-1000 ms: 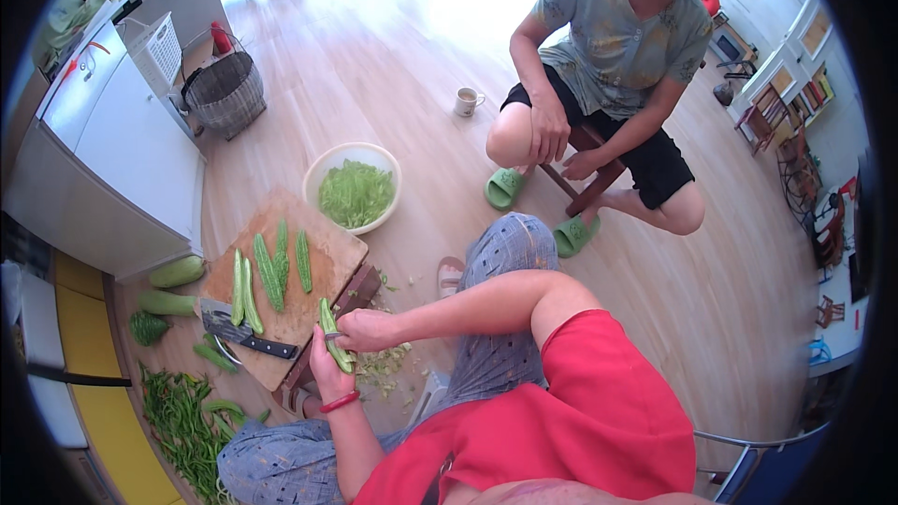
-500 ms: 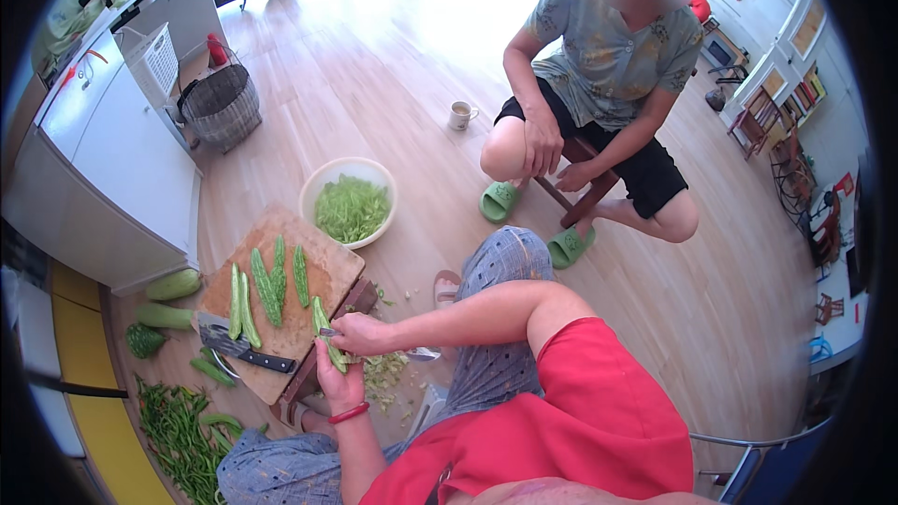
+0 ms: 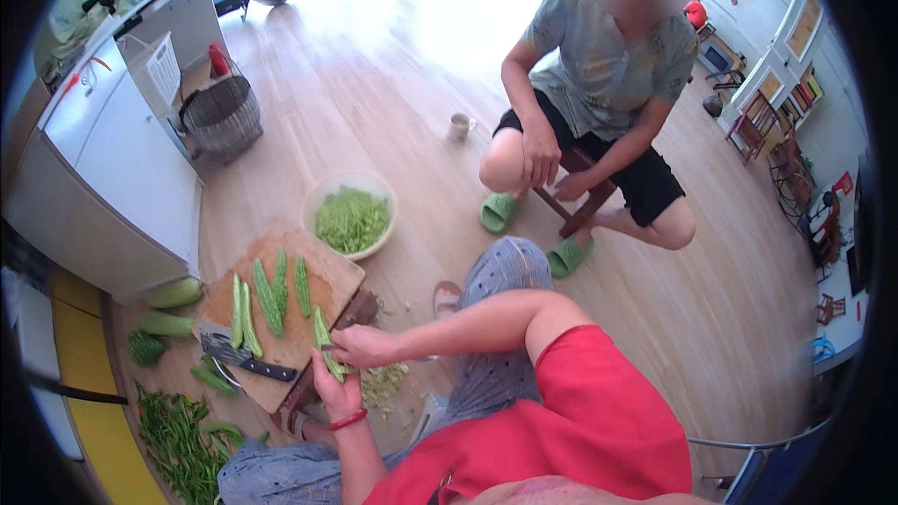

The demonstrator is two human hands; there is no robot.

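Note:
My left hand (image 3: pixel 339 395) grips a halved bitter melon (image 3: pixel 321 325) by its near end, tilted at the edge of the cutting board (image 3: pixel 332 279). Closed around a spoon-like metal utensil (image 3: pixel 328 347), my right hand (image 3: pixel 369 346) presses its tip against the melon; I cannot make out its exact kind. On the board lie several bitter melon pieces (image 3: pixel 267 295), some with the pale inside showing. A cleaver (image 3: pixel 269 369) with a black handle rests along the board's left near side. Pale scraps (image 3: pixel 383 388) litter the floor below my hands.
Beyond the board stands a bowl (image 3: pixel 394 215) of shredded greens. Gourds (image 3: pixel 176 294) and a heap of green chillies (image 3: pixel 178 444) lie on the floor at left, near a white cabinet (image 3: pixel 122 168). A seated person (image 3: pixel 608 65) faces me; a mug (image 3: pixel 458 128) stands nearby.
The utensil's tip has shifted slightly along the melon, and its shiny other end shows less. Both hands keep their hold. The whole view has moved a little.

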